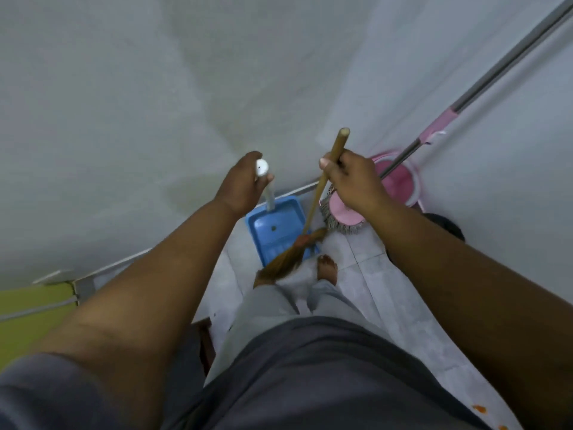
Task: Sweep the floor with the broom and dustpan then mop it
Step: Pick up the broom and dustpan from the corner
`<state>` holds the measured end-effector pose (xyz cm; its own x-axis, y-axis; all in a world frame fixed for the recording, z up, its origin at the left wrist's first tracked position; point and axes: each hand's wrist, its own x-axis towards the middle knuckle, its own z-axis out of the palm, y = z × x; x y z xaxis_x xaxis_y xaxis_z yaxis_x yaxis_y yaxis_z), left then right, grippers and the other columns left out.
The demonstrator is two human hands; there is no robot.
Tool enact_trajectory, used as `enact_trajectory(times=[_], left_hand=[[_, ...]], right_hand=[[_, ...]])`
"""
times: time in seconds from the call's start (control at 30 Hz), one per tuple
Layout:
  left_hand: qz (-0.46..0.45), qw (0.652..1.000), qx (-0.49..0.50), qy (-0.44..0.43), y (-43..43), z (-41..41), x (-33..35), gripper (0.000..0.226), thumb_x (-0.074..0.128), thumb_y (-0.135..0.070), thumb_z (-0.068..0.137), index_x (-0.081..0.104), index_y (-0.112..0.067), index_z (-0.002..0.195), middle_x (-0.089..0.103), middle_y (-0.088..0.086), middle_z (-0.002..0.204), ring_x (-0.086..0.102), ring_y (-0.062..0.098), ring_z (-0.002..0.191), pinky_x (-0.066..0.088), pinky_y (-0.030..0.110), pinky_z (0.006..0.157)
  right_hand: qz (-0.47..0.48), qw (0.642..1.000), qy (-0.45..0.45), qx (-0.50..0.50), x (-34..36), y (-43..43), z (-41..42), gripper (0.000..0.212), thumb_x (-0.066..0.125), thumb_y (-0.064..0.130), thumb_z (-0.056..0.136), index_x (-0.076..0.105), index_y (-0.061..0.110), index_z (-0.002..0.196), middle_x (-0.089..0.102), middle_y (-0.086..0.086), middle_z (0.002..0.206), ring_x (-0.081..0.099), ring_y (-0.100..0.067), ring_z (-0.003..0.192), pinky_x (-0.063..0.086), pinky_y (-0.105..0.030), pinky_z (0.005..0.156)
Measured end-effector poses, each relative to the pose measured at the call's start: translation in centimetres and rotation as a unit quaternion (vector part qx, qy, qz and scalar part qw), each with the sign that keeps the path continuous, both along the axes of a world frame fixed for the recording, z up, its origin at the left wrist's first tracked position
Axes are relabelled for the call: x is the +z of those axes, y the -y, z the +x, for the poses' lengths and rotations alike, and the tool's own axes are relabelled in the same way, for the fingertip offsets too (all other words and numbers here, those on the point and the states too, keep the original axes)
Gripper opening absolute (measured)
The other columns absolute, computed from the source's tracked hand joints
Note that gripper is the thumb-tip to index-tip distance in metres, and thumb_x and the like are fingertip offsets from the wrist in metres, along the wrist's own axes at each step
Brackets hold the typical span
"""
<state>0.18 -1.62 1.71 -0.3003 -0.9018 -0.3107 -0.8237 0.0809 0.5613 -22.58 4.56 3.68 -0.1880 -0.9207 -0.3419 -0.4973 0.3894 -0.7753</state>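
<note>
My left hand (242, 181) grips the white handle (269, 193) of a blue dustpan (273, 231) that stands on the tiled floor by the wall. My right hand (350, 178) holds the wooden broom stick (333, 156) near its top. The broom's brown bristles (285, 262) lie across the dustpan's front lip, blurred. A small dark speck sits inside the pan. A pink mop (341, 212) with a grey fringe leans in the corner, its metal pole (496, 69) running up to the right.
A pink mop bucket (400, 181) stands in the corner behind my right hand. My bare foot (327, 268) is just right of the bristles. White walls (155, 88) close in ahead and to the right. A green surface (34, 305) is at the left. Orange crumbs (479, 408) lie at the lower right.
</note>
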Motion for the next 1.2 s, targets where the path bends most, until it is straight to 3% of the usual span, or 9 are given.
enact_trajectory(times=[0.13, 0.27, 0.47, 0.6, 0.73, 0.77, 0.9, 1.07, 1.2], left_hand=[[-0.021, 0.996, -0.088, -0.020, 0.8, 0.8, 2.8, 0.041, 0.070, -0.025, 0.093, 0.061, 0.000, 0.124, 0.062, 0.021, 0.119, 0.059, 0.034, 0.112, 0.041, 0.030, 0.093], [-0.026, 0.984, -0.172, -0.036, 1.1, 1.2, 4.7, 0.031, 0.073, -0.028, 0.090, 0.064, 0.000, 0.103, 0.062, 0.018, 0.101, 0.058, 0.032, 0.093, 0.038, 0.028, 0.078], [-0.037, 0.962, -0.266, -0.055, 0.3, 0.3, 5.5, 0.032, 0.070, -0.029, 0.092, 0.064, -0.001, 0.106, 0.068, 0.015, 0.100, 0.062, 0.030, 0.091, 0.043, 0.031, 0.077], [-0.041, 0.943, -0.323, -0.071, -1.4, -1.6, 6.1, 0.033, 0.068, -0.032, 0.093, 0.062, -0.004, 0.110, 0.069, 0.012, 0.100, 0.060, 0.023, 0.086, 0.037, 0.026, 0.070], [-0.035, 0.910, -0.402, -0.093, -4.5, -4.6, 7.2, 0.032, 0.070, -0.030, 0.093, 0.062, -0.003, 0.108, 0.069, 0.012, 0.098, 0.062, 0.024, 0.087, 0.039, 0.025, 0.071], [-0.035, 0.901, -0.420, -0.101, -5.6, -5.6, 7.6, 0.032, 0.070, -0.029, 0.093, 0.062, -0.002, 0.107, 0.069, 0.012, 0.099, 0.062, 0.025, 0.089, 0.041, 0.026, 0.072], [-0.038, 0.868, -0.483, -0.105, -10.7, -9.5, 8.6, 0.031, 0.069, -0.029, 0.094, 0.062, 0.000, 0.104, 0.069, 0.016, 0.098, 0.063, 0.030, 0.091, 0.050, 0.039, 0.081], [-0.049, 0.810, -0.572, -0.120, -19.4, -14.0, 9.3, 0.021, 0.072, -0.027, 0.090, 0.061, -0.009, 0.093, 0.062, 0.003, 0.086, 0.061, 0.026, 0.084, 0.034, 0.027, 0.067], [0.003, 0.782, -0.613, -0.117, -28.3, -16.5, 9.7, 0.021, 0.078, -0.018, 0.085, 0.063, -0.009, 0.098, 0.068, -0.003, 0.084, 0.067, 0.020, 0.080, 0.051, 0.021, 0.063]], right_hand=[[-0.028, 0.999, -0.019, -0.037, 3.4, -1.3, -0.1, 0.029, 0.053, 0.044, 0.096, 0.068, 0.020, 0.102, 0.071, 0.000, 0.088, 0.067, -0.013, 0.084, 0.047, -0.020, 0.066], [-0.029, 0.996, -0.021, -0.082, 5.0, -3.9, 1.6, 0.031, 0.053, 0.044, 0.097, 0.067, 0.018, 0.102, 0.072, -0.003, 0.090, 0.068, -0.020, 0.087, 0.055, -0.039, 0.082], [-0.029, 0.983, -0.042, -0.174, 7.4, -9.0, 3.8, 0.028, 0.054, 0.040, 0.098, 0.066, 0.014, 0.096, 0.071, -0.006, 0.087, 0.068, -0.022, 0.084, 0.055, -0.047, 0.083], [-0.030, 0.969, -0.064, -0.237, 8.9, -13.2, 4.7, 0.024, 0.054, 0.040, 0.098, 0.064, 0.022, 0.087, 0.070, -0.001, 0.085, 0.067, -0.017, 0.082, 0.055, -0.039, 0.082], [-0.019, 0.948, -0.102, -0.302, 10.1, -19.1, 4.6, 0.023, 0.054, 0.043, 0.097, 0.062, 0.025, 0.085, 0.067, 0.006, 0.077, 0.064, -0.009, 0.073, 0.045, -0.011, 0.064], [-0.022, 0.940, -0.099, -0.325, 10.4, -20.7, 4.5, 0.023, 0.054, 0.043, 0.097, 0.063, 0.024, 0.086, 0.067, 0.006, 0.078, 0.065, -0.009, 0.075, 0.045, -0.011, 0.064], [-0.031, 0.910, -0.083, -0.405, 11.5, -27.7, 4.2, 0.027, 0.056, 0.043, 0.096, 0.066, 0.019, 0.094, 0.071, 0.001, 0.090, 0.069, -0.019, 0.087, 0.056, -0.038, 0.083], [-0.037, 0.866, -0.074, -0.493, 12.6, -38.3, 4.4, 0.027, 0.056, 0.043, 0.096, 0.067, 0.017, 0.096, 0.071, -0.001, 0.092, 0.068, -0.017, 0.087, 0.056, -0.044, 0.087], [-0.042, 0.822, -0.085, -0.561, 13.0, -48.0, 5.6, 0.028, 0.056, 0.043, 0.095, 0.067, 0.018, 0.098, 0.071, 0.001, 0.096, 0.068, -0.017, 0.091, 0.056, -0.044, 0.087]])
